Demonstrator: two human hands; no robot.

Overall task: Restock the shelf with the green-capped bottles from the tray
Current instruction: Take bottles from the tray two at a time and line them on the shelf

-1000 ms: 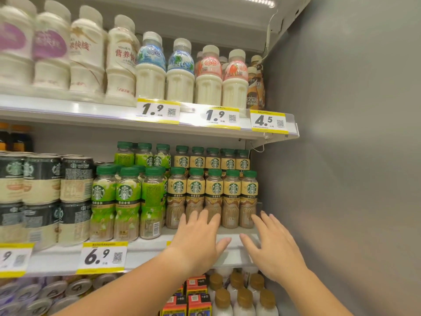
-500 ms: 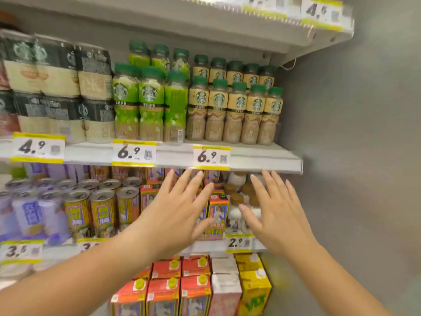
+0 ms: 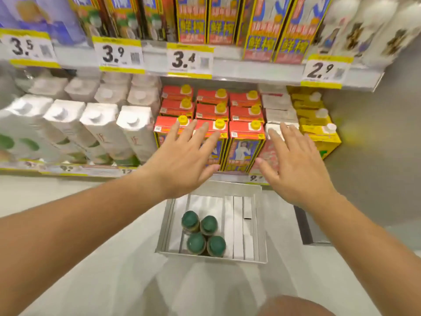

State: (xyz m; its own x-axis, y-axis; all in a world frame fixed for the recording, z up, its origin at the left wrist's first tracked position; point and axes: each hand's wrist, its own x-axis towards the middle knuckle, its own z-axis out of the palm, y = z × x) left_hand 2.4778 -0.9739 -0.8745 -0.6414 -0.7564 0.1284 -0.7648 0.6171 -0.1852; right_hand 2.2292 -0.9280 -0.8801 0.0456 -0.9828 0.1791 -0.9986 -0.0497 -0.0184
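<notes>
White cartons (image 3: 98, 126) are standing left of the left hand (image 3: 182, 160), which is hovering empty, fingers spread, before red cartons (image 3: 246, 133). Below, between both hands, four green-capped bottles (image 3: 202, 233) are standing in the tray (image 3: 238, 226). The right hand (image 3: 293, 169) is hovering likewise released, with yellow cartons (image 3: 319, 131) sitting just right of it.

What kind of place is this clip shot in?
Most likely a shop's drinks aisle: shelves packed with cartons, yellow price tags, and a tray of green-capped bottles on the floor.
</notes>
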